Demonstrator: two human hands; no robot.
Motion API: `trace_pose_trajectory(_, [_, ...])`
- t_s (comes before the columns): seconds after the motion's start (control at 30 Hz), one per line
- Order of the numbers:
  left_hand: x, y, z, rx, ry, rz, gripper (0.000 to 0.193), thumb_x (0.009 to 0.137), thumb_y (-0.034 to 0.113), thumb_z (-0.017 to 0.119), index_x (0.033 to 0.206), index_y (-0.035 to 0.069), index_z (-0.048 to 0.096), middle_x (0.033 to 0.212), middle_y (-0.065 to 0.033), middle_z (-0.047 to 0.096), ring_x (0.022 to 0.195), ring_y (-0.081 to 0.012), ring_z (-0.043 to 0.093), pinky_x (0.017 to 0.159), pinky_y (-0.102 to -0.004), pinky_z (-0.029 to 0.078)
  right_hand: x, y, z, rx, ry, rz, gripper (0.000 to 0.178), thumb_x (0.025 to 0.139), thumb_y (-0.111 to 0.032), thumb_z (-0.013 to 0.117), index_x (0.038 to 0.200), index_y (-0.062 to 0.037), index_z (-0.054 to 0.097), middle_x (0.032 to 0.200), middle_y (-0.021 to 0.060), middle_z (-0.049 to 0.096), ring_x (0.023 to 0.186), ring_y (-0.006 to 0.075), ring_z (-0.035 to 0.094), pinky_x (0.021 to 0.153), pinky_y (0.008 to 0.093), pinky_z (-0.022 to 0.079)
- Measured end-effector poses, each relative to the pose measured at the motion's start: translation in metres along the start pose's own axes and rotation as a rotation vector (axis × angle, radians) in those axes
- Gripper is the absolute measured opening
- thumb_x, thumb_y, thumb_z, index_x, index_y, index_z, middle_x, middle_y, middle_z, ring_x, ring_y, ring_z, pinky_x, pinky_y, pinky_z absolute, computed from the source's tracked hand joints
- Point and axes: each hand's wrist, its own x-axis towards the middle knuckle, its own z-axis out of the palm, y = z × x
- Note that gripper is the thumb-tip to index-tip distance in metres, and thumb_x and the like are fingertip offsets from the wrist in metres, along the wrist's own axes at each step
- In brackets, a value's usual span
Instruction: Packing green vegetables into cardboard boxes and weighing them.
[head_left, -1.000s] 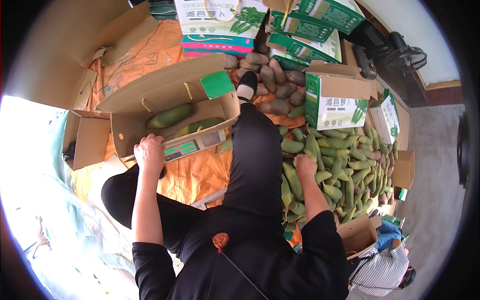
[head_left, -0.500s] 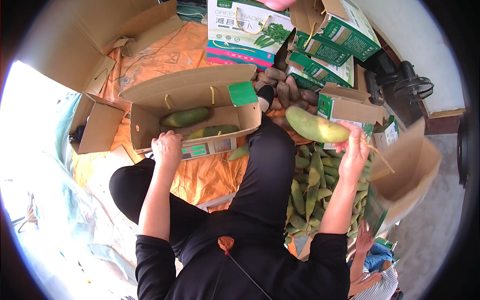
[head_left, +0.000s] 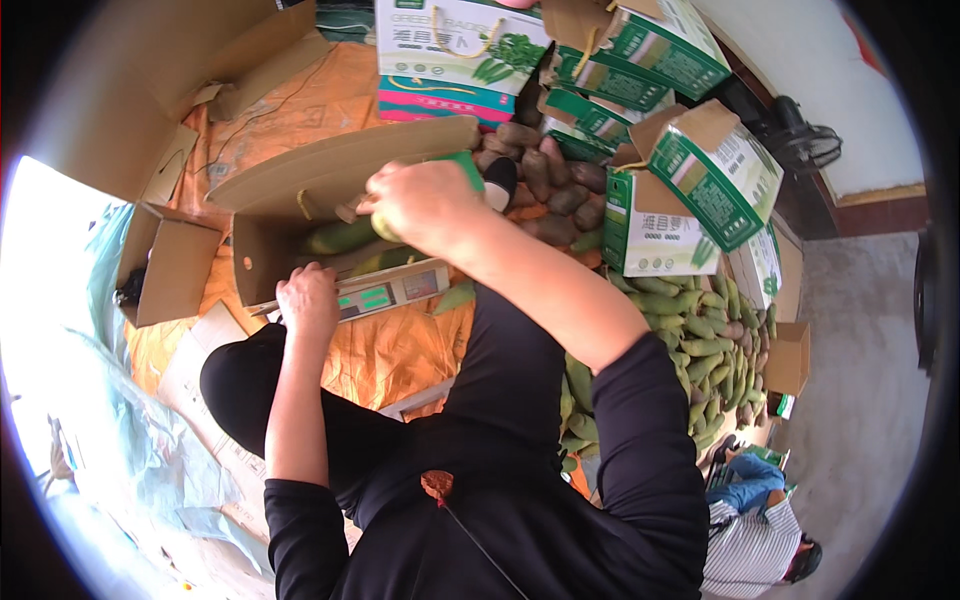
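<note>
My left hand curls its fingers over the near left rim of an open brown cardboard box. Inside the box lie a green radish and a second green radish. Above the box's interior, my right hand is closed on another radish, mostly hidden by the hand; only a pale end shows below the fingers. A weighing scale with lit green displays shows at the box's near side.
To the right lies a large heap of green radishes, with reddish-brown roots beyond my foot. Green-and-white cartons are stacked at the far right. An orange sheet covers the floor. Another person sits at the lower right.
My right hand has swung left from above the heap to over the box, carrying the radish. At the right, a carton has landed on the stack, and the other person's raised hand has withdrawn.
</note>
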Motion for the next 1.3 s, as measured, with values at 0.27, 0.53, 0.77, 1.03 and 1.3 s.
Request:
trace_pose_trajectory(0.27, [-0.005, -0.002, -0.003, -0.03, 0.018, -0.003, 0.015, 0.075, 0.006, 0.063, 0.086, 0.013, 0.07, 0.087, -0.0046, 0.063, 0.091, -0.0243, 0.061, 0.075, -0.0412, 0.048, -0.044, 0.041, -0.03, 0.211, 0.101, 0.284, 0.032, 0.083, -0.031, 0.066, 0.105, -0.0079, 0.065, 0.096, 0.0116, 0.069, 0.082, 0.0253, 0.067, 0.072, 0.0352, 0.052])
trace_pose_trajectory(0.53, [-0.003, -0.001, -0.002, -0.021, 0.055, 0.023, 0.013, 0.071, 0.01, 0.071, 0.084, 0.01, 0.068, 0.085, -0.0057, 0.063, 0.088, -0.0257, 0.061, 0.074, -0.0417, 0.047, -0.247, 0.181, -0.016, 0.16, 0.313, 0.869, 0.029, 0.086, -0.026, 0.063, 0.107, -0.0066, 0.065, 0.091, 0.0166, 0.068, 0.088, 0.0327, 0.065, 0.077, 0.0382, 0.05])
trace_pose_trajectory(0.77, [0.001, 0.008, -0.001, -0.029, 0.007, 0.016, 0.015, 0.072, 0.01, 0.072, 0.086, 0.011, 0.068, 0.088, -0.0058, 0.063, 0.092, -0.0258, 0.061, 0.076, -0.0425, 0.047, -0.434, 0.201, 0.079, -0.055, 0.117, 1.484, 0.043, 0.077, -0.019, 0.072, 0.116, -0.0062, 0.059, 0.117, 0.0179, 0.058, 0.104, 0.0369, 0.057, 0.085, 0.043, 0.049])
trace_pose_trajectory(1.03, [0.002, 0.003, -0.003, -0.041, -0.041, 0.01, 0.015, 0.073, 0.011, 0.072, 0.087, 0.009, 0.068, 0.089, -0.0077, 0.062, 0.093, -0.027, 0.061, 0.079, -0.0436, 0.047, -0.432, 0.152, 0.111, -0.339, -0.32, 1.13, 0.033, 0.079, -0.024, 0.071, 0.112, -0.0233, 0.065, 0.141, 0.0096, 0.04, 0.12, 0.0343, 0.045, 0.091, 0.0412, 0.047])
trace_pose_trajectory(1.3, [0.002, -0.007, -0.026, -0.291, -0.164, 0.102, 0.025, 0.074, 0.011, 0.07, 0.098, 0.006, 0.067, 0.097, -0.0131, 0.062, 0.094, -0.0346, 0.06, 0.084, -0.0404, 0.048, -0.431, 0.172, 0.118, -0.04, 0.09, 1.107, 0.025, 0.09, -0.024, 0.059, 0.107, -0.0078, 0.067, 0.125, 0.0143, 0.058, 0.103, 0.0324, 0.061, 0.085, 0.0407, 0.049])
